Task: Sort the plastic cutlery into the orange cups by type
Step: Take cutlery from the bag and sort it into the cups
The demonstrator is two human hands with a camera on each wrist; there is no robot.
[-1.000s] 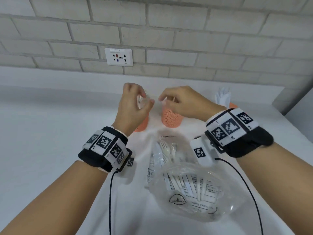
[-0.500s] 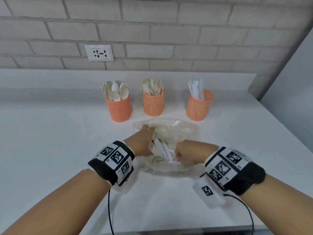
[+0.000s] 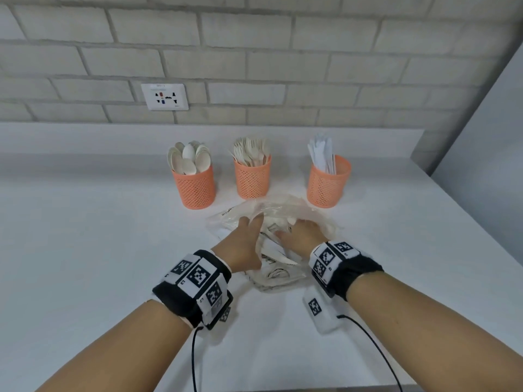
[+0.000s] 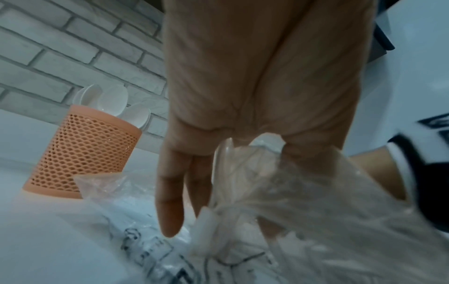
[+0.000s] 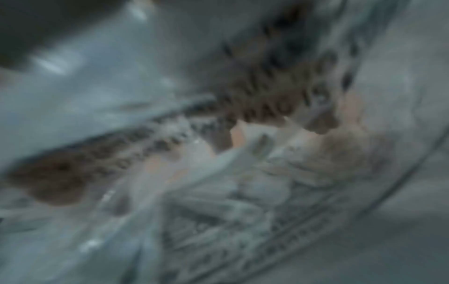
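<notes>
Three orange mesh cups stand in a row at the back: spoons (image 3: 194, 188) on the left, forks (image 3: 252, 179) in the middle, knives (image 3: 328, 183) on the right. In front of them lies a clear plastic bag (image 3: 285, 205) with white cutlery inside. My left hand (image 3: 246, 236) reaches onto the bag's left side with straight fingers (image 4: 170, 211), and the film (image 4: 316, 211) runs between them. The spoon cup (image 4: 82, 157) stands just beyond it. My right hand (image 3: 301, 236) is inside the bag, its fingers hidden by crumpled film. The right wrist view shows only blurred plastic (image 5: 267, 230).
The white table (image 3: 85, 264) ends at a low ledge under a brick wall with a socket plate (image 3: 164, 96). A grey panel (image 3: 486, 165) rises at the far right. Cables trail from both wristbands toward me.
One second ago both hands were up at the cups. They came down to the bag and now reach further into it than half a second ago.
</notes>
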